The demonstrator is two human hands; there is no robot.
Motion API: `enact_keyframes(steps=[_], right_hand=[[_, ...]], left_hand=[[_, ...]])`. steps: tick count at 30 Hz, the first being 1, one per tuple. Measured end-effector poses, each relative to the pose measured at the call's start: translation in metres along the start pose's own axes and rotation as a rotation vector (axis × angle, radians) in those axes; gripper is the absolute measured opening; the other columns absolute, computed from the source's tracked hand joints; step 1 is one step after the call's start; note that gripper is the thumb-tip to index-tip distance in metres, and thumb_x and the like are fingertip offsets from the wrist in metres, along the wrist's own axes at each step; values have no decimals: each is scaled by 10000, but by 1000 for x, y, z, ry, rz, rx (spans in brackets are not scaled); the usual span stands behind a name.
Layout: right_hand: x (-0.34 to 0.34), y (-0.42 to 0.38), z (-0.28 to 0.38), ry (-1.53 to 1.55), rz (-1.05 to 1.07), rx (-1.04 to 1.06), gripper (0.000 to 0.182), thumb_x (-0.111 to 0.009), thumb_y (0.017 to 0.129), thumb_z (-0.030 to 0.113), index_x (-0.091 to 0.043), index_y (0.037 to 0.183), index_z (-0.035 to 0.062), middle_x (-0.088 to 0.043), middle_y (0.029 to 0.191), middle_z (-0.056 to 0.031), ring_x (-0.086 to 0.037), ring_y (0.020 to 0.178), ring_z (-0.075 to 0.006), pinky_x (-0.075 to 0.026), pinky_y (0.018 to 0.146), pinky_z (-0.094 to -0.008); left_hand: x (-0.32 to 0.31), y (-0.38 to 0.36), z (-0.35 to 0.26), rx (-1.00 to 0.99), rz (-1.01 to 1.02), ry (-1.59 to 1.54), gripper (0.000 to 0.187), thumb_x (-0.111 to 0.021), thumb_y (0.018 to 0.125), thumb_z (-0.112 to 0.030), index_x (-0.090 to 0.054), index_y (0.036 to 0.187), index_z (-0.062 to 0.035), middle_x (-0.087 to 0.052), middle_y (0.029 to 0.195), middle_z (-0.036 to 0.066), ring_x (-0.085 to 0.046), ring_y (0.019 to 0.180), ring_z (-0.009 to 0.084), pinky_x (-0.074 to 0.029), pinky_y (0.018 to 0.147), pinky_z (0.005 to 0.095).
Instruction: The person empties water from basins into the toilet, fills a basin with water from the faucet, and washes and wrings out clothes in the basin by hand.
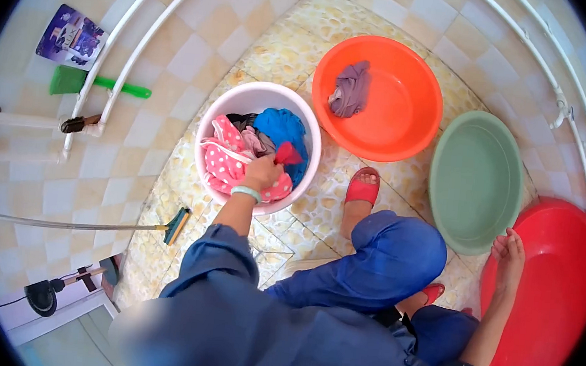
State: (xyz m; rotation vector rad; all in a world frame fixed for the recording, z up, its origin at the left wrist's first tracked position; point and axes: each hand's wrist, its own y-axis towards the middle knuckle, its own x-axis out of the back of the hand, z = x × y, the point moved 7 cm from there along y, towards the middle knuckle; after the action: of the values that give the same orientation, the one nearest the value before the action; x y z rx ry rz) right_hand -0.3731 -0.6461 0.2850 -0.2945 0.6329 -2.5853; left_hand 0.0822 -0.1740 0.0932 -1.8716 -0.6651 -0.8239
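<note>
My left hand [263, 173] reaches into a pale pink basin [316, 147] of laundry, its fingers closed on a small red cloth [288, 155]. Around it in the basin lie a pink polka-dot cloth [228, 167], a blue cloth [285, 130] and some darker pieces. My right hand [508, 254] hangs over the edge between a green basin [478, 182] and a large red tub [548, 289], its fingers curled together; whether anything is in them is too small to tell. A mauve cloth [351, 90] rests in the left part of an orange basin [402, 88].
White pipes [127, 50] run along the tiled walls. A green brush [72, 81] and a purple packet [72, 37] are at the left wall. A squeegee [176, 226] touches the floor at left. My red sandals [363, 189] are on the patterned floor.
</note>
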Motion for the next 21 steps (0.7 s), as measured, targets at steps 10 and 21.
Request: enact_keyframes(steps=[10,21], right_hand=[[0,-5,1,-26,-20,12,275,-499,978,205,-546,1204,55,-658,894,-38,-632,765,-110,-525,682,-238],[10,1,-16,-80,-7,-46,270,-486,983,206,-551,1204,65,-644,907,-27,-616,800,-99,-505,709,-230]], left_hand=[[-9,50,86,282,-23,145,500,-507,882,-208,-399,1291,59,-558,1201,299,-577,1105,393,-460,944,432],[-39,123,113,237,-86,408,771,-596,822,-323,-221,1443,-63,-343,1441,194,-442,1256,334,-383,1018,409]])
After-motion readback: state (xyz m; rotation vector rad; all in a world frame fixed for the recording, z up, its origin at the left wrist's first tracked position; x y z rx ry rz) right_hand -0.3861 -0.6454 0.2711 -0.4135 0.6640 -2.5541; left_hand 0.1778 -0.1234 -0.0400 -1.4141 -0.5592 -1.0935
